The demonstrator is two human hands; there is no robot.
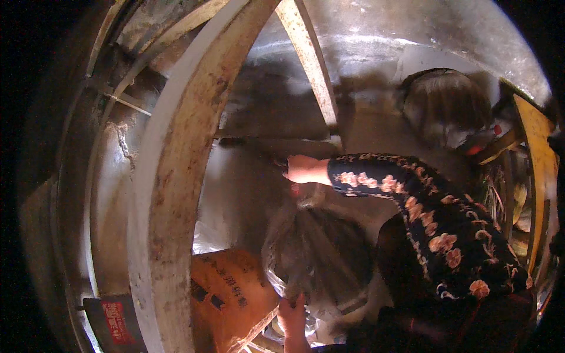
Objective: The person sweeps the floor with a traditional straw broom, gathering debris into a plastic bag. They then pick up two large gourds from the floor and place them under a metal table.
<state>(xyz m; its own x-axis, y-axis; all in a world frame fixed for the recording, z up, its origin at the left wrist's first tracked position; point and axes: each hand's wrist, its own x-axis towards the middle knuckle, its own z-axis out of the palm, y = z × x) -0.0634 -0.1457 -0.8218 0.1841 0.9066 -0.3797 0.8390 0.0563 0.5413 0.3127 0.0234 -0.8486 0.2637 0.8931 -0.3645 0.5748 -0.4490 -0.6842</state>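
Observation:
My right hand [305, 169], at the end of a dark sleeve with a flower pattern, reaches out to the left across the middle. Its fingers are curled, and shadow hides whether they hold something. Just below it is the gathered top of a large clear plastic bag [326, 260] with dark contents I cannot make out. A small blurred red spot shows between hand and bag. At the bottom, my left hand [292, 320] has thumb and finger on the bag's lower left edge, gripping the plastic. An orange-brown cardboard box [234, 295] bearing writing lies left of the bag.
A thick wooden beam [185, 163] runs top to bottom on the left, with a thinner slat [309, 61] slanting from its top. Another full dark bag [446, 103] stands at the upper right. A yellowish board [534, 154] edges the right side. A dark box [112, 324] sits lower left.

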